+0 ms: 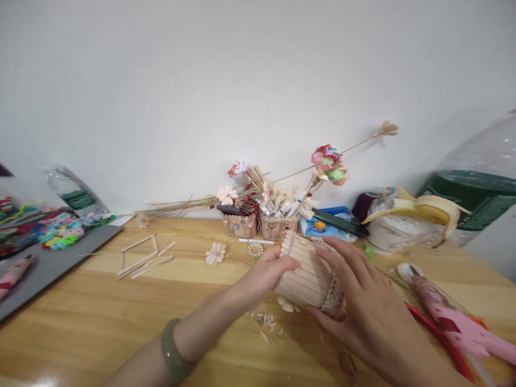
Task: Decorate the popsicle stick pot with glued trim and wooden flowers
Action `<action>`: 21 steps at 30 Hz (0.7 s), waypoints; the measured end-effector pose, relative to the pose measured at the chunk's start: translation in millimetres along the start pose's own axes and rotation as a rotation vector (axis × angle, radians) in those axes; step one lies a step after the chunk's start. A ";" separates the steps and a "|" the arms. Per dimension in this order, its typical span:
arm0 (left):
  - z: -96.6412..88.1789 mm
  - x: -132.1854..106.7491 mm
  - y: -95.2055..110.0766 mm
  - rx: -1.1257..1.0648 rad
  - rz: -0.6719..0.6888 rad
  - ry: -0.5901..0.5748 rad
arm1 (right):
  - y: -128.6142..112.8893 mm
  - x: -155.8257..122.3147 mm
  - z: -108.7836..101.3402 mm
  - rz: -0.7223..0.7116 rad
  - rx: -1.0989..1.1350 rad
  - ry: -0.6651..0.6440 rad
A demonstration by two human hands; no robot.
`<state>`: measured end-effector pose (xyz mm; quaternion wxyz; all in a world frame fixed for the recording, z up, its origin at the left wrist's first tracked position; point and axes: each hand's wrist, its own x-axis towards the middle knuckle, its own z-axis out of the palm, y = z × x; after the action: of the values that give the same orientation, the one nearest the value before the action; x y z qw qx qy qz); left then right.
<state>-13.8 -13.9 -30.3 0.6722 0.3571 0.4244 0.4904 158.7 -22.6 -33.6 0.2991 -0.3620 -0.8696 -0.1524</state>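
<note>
A cup covered in pale wooden craft sticks [305, 269] is held tilted on its side above the table. My left hand [271, 271] grips its left end, thumb laid over the sticks and the other fingers hidden behind. My right hand [357, 293] is wrapped round the right end, fingers over the top and thumb underneath. A band of lace [334, 298] runs round the cup by my right thumb. Below it lie small wood chips [266, 320] and white petals [287, 305]. Whether the cup holds anything is hidden.
Two decorated pots [239, 224] with dried and paper flowers stand by the wall. Loose craft sticks [147, 260] and a cream flower [215, 253] lie left. At right are a pink glue gun [451, 317], red scissors [439, 336], a banana peel [433, 207] and a large bottle [475, 188].
</note>
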 end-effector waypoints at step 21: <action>6.6 -6.8 -3.9 -0.126 0.130 -0.173 | -9.1 -2.1 5.8 -0.144 -0.069 0.200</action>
<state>-7.4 -21.9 -29.7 0.6943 0.3819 0.3089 0.5260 150.9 -27.2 -39.9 0.3599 -0.2915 -0.8535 -0.2388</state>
